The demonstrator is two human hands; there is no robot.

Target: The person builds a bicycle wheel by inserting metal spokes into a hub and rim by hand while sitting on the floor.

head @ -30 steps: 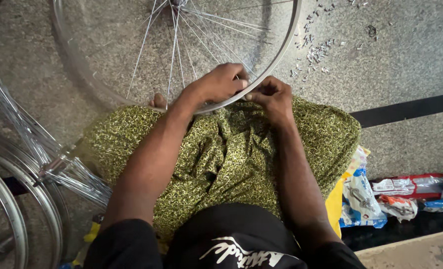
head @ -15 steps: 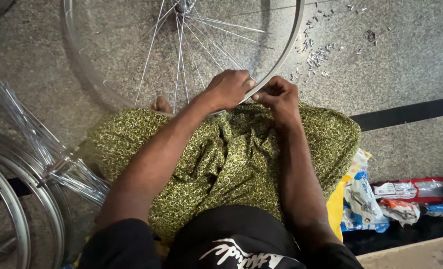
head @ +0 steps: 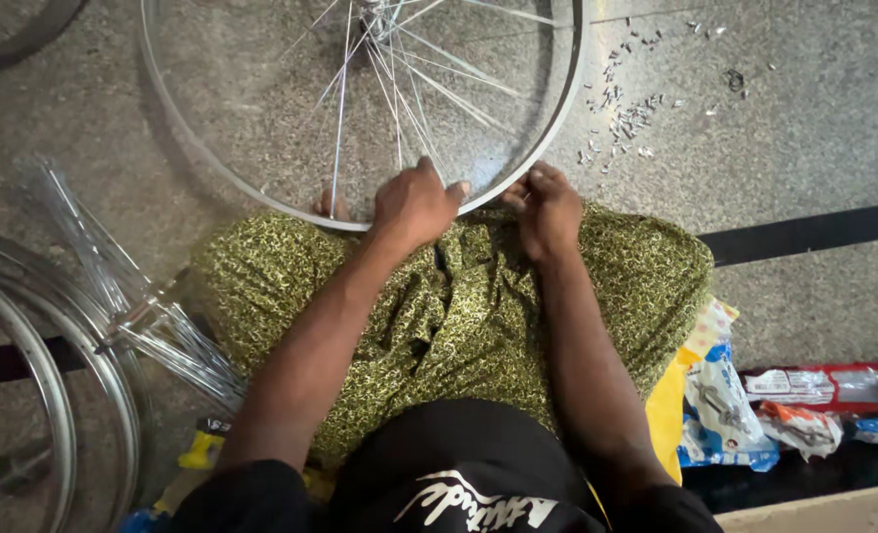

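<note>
Vs 1 s ago, wheel rim (head: 557,128) slid right; left hand (head: 414,205) fingers pinch spoke at rim, right hand (head: 548,207) fingers closed on rim edge just beside, loose nipples (head: 626,118) beyond.

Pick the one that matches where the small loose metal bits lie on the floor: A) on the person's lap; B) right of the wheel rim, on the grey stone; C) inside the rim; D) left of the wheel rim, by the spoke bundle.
B: the small loose metal bits are scattered on the grey floor just right of the wheel rim.
</note>
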